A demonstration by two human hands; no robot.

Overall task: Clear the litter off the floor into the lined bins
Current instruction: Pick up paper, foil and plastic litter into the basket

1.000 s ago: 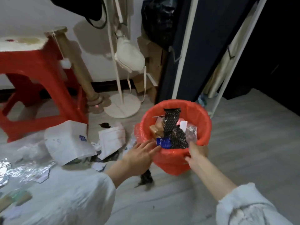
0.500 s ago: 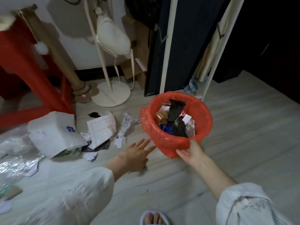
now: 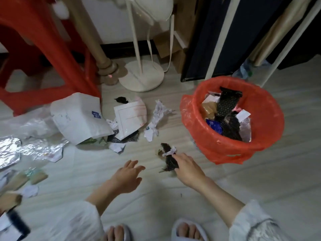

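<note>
The bin with a red liner (image 3: pixel 271 110) stands on the floor at the right, holding black, blue and white scraps. Just left of it lies a black scrap with a white strip (image 3: pixel 168 156); my right hand (image 3: pixel 188 168) grips its lower end. My left hand (image 3: pixel 129 176) hovers open over the bare floor beside it. More litter lies to the left: a crumpled paper (image 3: pixel 159 113), a white packet with red lines (image 3: pixel 130 117), a white paper bag (image 3: pixel 78 117), silver foil (image 3: pixel 10 150) and a small black bit (image 3: pixel 121 100).
A red stool (image 3: pixel 43 40) and a wooden post (image 3: pixel 104 63) stand at the back left. A white stand base (image 3: pixel 141 77) sits behind the litter, a dark panel (image 3: pixel 208 40) behind the bin. My slippered feet (image 3: pixel 187 230) are at the bottom edge.
My right hand let go of the bin's liner and moved left onto the black scrap on the floor. The bin now stands farther right. My left hand stays open.
</note>
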